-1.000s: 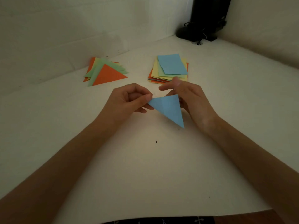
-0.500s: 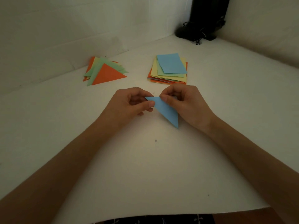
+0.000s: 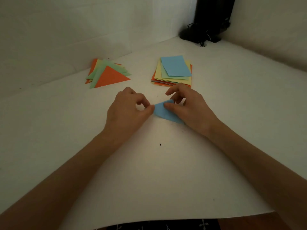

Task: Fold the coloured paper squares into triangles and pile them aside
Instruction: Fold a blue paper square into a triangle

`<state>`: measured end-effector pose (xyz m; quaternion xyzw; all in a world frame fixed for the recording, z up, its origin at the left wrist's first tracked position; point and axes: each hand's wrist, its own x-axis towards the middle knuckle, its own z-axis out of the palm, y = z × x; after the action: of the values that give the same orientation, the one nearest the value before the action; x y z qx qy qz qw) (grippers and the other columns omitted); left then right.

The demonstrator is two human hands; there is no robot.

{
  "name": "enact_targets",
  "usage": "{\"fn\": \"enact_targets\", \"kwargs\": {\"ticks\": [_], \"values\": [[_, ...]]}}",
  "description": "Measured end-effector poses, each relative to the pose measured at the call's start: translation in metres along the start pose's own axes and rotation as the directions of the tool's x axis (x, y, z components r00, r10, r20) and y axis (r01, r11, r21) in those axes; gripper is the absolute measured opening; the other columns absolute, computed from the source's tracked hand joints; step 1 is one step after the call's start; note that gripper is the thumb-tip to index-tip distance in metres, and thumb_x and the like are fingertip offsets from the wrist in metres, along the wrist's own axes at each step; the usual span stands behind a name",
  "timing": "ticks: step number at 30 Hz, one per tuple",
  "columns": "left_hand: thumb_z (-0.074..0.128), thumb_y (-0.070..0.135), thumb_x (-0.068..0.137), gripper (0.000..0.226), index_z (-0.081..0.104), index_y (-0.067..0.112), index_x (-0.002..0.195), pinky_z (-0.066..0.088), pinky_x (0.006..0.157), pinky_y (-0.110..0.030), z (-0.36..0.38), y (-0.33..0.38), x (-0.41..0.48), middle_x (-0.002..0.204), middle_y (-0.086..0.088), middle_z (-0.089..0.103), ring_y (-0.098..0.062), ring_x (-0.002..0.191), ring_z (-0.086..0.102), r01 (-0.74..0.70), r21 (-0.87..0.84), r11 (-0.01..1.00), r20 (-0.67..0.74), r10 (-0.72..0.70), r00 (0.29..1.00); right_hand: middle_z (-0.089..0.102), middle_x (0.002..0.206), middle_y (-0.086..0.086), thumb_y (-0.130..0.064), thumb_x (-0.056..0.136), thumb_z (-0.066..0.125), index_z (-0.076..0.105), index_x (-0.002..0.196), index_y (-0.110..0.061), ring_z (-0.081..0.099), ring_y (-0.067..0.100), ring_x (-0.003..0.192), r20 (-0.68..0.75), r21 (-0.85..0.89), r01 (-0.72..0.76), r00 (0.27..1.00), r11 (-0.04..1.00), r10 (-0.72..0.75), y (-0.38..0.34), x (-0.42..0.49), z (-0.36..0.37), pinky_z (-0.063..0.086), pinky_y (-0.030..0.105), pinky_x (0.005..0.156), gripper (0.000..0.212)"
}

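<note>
Creasing is under way: the left hand [image 3: 127, 110] pinches one corner of the blue folded paper triangle [image 3: 163, 112] mid-surface, and the right hand [image 3: 187, 108] grips its other end. Next, probably: flatten it and carry it to the orange-and-green paper triangle pile [image 3: 110, 77] at ten o'clock. Blur and the right hand hide the fold.

Triangle pile [image 3: 106, 73] left of square stack [image 3: 172, 72], both behind hands
</note>
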<state>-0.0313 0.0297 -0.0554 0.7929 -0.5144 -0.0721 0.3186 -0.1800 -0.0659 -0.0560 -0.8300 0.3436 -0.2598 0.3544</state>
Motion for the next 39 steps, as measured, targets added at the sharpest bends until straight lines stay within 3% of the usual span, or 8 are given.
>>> {"fn": "enact_targets", "kwargs": {"ticks": [3, 9, 18, 21, 25, 31, 37, 39], "values": [[0.052, 0.035, 0.092, 0.019, 0.059, 0.019, 0.087, 0.025, 0.075, -0.026, 0.003, 0.0, -0.002, 0.094, 0.002, 0.037, -0.012, 0.09, 0.031, -0.064, 0.185, 0.981, 0.066, 0.052, 0.996, 0.055, 0.096, -0.007, -0.023, 0.089, 0.061, 0.057, 0.103, -0.023, 0.044, 0.013, 0.099, -0.008, -0.263, 0.039, 0.999, 0.964, -0.042, 0.003, 0.004, 0.005, 0.037, 0.02, 0.083, 0.015], [0.044, 0.038, 0.095, 0.027, 0.061, 0.017, 0.094, 0.02, 0.076, -0.027, 0.006, -0.001, -0.007, 0.095, 0.003, 0.033, -0.019, 0.098, 0.037, -0.13, 0.309, 0.942, 0.064, 0.116, 0.991, 0.041, 0.12, 0.005, -0.058, 0.087, 0.048, 0.046, 0.118, -0.014, 0.035, 0.023, 0.111, -0.038, -0.613, 0.005, 0.999, 0.79, -0.036, -0.002, -0.003, 0.019, 0.03, 0.032, 0.09, 0.054], [0.044, 0.043, 0.095, 0.025, 0.049, 0.021, 0.083, 0.022, 0.08, -0.027, 0.004, -0.003, -0.005, 0.096, 0.005, 0.036, -0.012, 0.092, 0.032, -0.083, 0.25, 0.965, 0.138, 0.049, 0.989, 0.04, 0.118, 0.003, -0.055, 0.09, 0.046, 0.043, 0.119, -0.018, 0.035, 0.021, 0.11, -0.01, -0.656, -0.066, 0.997, 0.752, 0.079, 0.012, -0.01, -0.017, 0.025, 0.029, 0.087, 0.047], [0.045, 0.043, 0.095, 0.025, 0.049, 0.022, 0.082, 0.021, 0.079, -0.027, 0.004, -0.003, -0.004, 0.095, 0.005, 0.038, -0.011, 0.091, 0.03, -0.083, 0.233, 0.969, 0.142, 0.05, 0.989, 0.044, 0.108, 0.0, -0.048, 0.092, 0.048, 0.05, 0.106, -0.018, 0.038, 0.02, 0.105, 0.004, -0.601, -0.046, 0.998, 0.798, 0.061, 0.008, -0.005, -0.017, 0.027, 0.028, 0.082, 0.033], [0.046, 0.043, 0.094, 0.023, 0.049, 0.024, 0.082, 0.022, 0.079, -0.028, 0.003, -0.002, -0.003, 0.093, 0.005, 0.039, -0.012, 0.091, 0.031, -0.085, 0.224, 0.971, 0.153, 0.051, 0.987, 0.046, 0.098, 0.001, -0.065, 0.084, 0.047, 0.042, 0.087, -0.016, 0.038, 0.018, 0.097, 0.003, -0.615, -0.011, 1.0, 0.788, 0.016, -0.002, 0.007, 0.004, 0.034, 0.031, 0.08, 0.049], [0.045, 0.042, 0.095, 0.022, 0.047, 0.025, 0.081, 0.022, 0.079, -0.03, 0.001, -0.004, 0.0, 0.089, 0.005, 0.039, -0.013, 0.09, 0.032, -0.075, 0.23, 0.97, 0.174, 0.035, 0.984, 0.052, 0.11, 0.007, -0.067, 0.083, 0.049, 0.046, 0.1, -0.013, 0.042, 0.024, 0.102, -0.04, -0.598, -0.134, 0.99, 0.79, 0.137, 0.003, 0.031, -0.001, 0.035, 0.034, 0.082, 0.058], [0.046, 0.04, 0.095, 0.021, 0.047, 0.026, 0.08, 0.023, 0.079, -0.03, 0.0, -0.003, 0.002, 0.084, 0.006, 0.038, -0.013, 0.091, 0.032, -0.057, 0.21, 0.976, 0.17, 0.021, 0.985, 0.052, 0.105, 0.006, -0.067, 0.083, 0.049, 0.042, 0.094, -0.015, 0.038, 0.02, 0.094, -0.054, -0.639, -0.013, 0.998, 0.769, -0.028, -0.007, 0.027, 0.027, 0.027, 0.029, 0.076, 0.054], [0.046, 0.042, 0.094, 0.023, 0.046, 0.026, 0.078, 0.023, 0.079, -0.03, 0.001, -0.003, 0.003, 0.085, 0.005, 0.039, -0.013, 0.09, 0.032, -0.046, 0.215, 0.975, 0.16, 0.011, 0.987, 0.052, 0.108, 0.007, -0.067, 0.084, 0.048, 0.045, 0.098, -0.013, 0.04, 0.021, 0.097, -0.077, -0.642, -0.047, 0.997, 0.766, -0.003, -0.005, 0.03, 0.028, 0.028, 0.03, 0.077, 0.056]]}}
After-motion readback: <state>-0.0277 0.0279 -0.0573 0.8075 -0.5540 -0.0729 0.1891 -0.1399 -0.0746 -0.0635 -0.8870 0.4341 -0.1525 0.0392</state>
